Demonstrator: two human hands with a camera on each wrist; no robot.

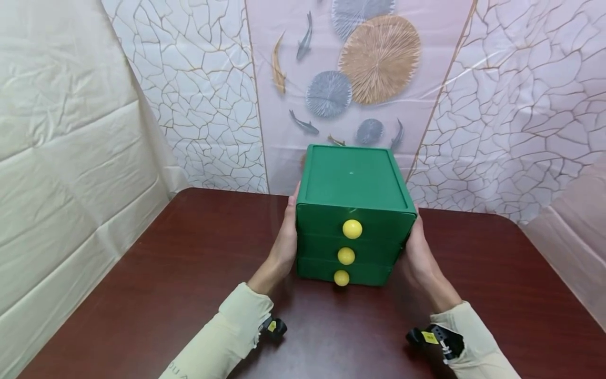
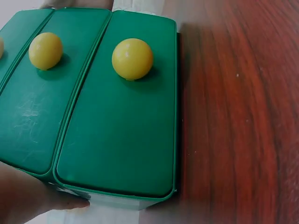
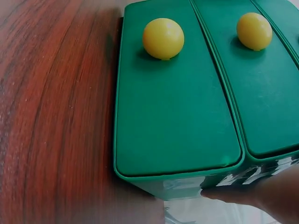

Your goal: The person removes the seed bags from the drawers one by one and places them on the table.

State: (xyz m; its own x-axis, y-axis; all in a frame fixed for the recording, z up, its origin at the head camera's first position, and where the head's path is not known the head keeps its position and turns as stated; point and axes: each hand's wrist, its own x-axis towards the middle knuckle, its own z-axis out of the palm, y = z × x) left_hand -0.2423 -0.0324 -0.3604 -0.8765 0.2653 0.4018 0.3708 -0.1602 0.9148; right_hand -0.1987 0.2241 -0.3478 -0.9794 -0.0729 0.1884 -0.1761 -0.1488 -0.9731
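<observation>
A green three-drawer box (image 1: 322, 223) stands upright near the middle of the table, its front facing me. Each drawer carries a round yellow knob (image 1: 352, 229), and all the drawers are closed. Against the box's left side lies my left hand (image 1: 285, 239), its fingers stretched along the wall. My right hand (image 1: 420, 247) presses the opposite side, most of its fingers hidden behind the edge. In the right wrist view, a straight digit (image 3: 247, 193) touches the side wall. Whether the box's base touches the table cannot be told.
The dark red-brown table (image 1: 189, 273) spreads around the box on both sides. Behind it hangs a patterned sheet (image 1: 203, 95) with fish and round motifs. A pale cloth (image 1: 71, 131) drapes along the left. Black wrist devices (image 1: 274, 327) sit at both cuffs.
</observation>
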